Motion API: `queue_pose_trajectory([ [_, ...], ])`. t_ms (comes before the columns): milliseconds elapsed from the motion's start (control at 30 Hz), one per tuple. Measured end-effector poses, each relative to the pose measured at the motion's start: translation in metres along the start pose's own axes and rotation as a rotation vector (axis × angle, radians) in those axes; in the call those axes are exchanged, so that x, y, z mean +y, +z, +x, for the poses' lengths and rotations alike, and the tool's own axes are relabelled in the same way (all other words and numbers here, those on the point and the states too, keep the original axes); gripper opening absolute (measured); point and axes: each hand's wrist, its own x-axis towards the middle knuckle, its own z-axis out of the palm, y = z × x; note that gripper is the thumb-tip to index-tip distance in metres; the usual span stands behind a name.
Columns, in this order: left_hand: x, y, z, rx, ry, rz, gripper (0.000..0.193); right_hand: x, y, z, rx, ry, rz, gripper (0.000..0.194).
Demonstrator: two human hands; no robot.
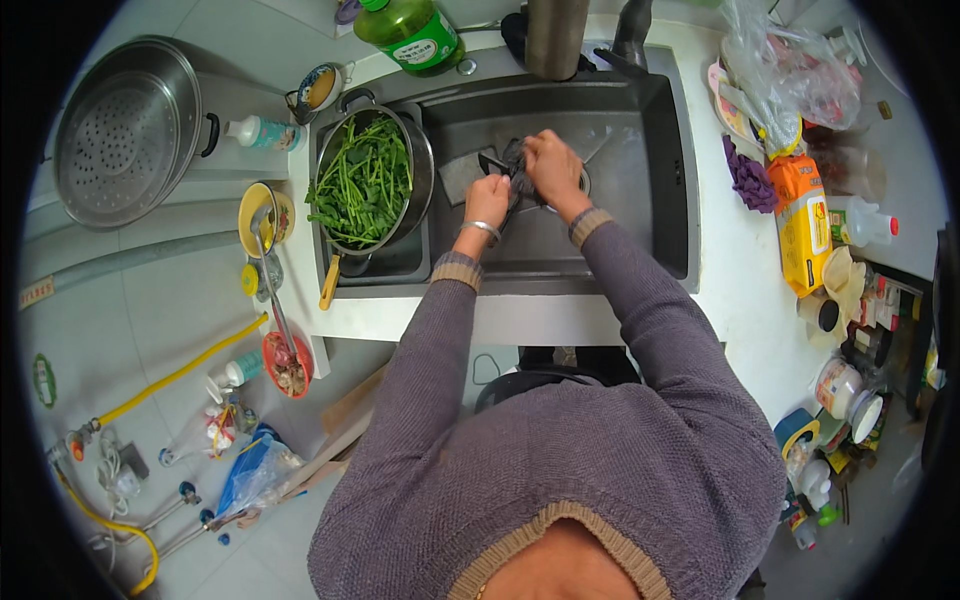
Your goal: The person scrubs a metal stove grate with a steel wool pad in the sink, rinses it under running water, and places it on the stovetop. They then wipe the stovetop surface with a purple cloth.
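Observation:
Over the grey sink [630, 187], my left hand [487, 201] is closed around a thin dark utensil, perhaps a knife, whose black end [491, 163] sticks out above the fist. My right hand [553, 169] grips a dark grey mesh scrubber or cloth [515, 155] against it. Between my hands, part of the utensil is hidden. A light grey flat pad or cloth [459, 178] lies on the sink bottom left of them. Further left, a metal pot [424, 176] full of leafy green stems [364, 180] stands over the small side basin.
A green detergent bottle [416, 37] stands behind the sink, near the metallic column [555, 37]. To the left are a steamer pot [124, 135] and a yellow bowl [283, 217]. A purple cloth [750, 176] and a wipes pack [802, 225] lie on the right counter.

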Motion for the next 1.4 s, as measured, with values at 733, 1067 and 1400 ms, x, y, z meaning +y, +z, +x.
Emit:
queue_pose_trajectory([
  [733, -0.025, 0.003, -0.056, 0.036, -0.161, -0.102, 0.047, -0.022, -0.051, -0.021, -0.191, -0.160, 0.005, 0.015],
  [1067, 0.012, 0.009, -0.044, -0.055, 0.172, -0.075, 0.039, -0.022, -0.059, -0.057, -0.201, -0.182, 0.005, 0.024],
  [1400, 0.010, 0.033, -0.047, -0.126, 0.129, -0.296, 0.033, 0.015, -0.085, -0.057, -0.354, -0.158, 0.149, 0.039],
])
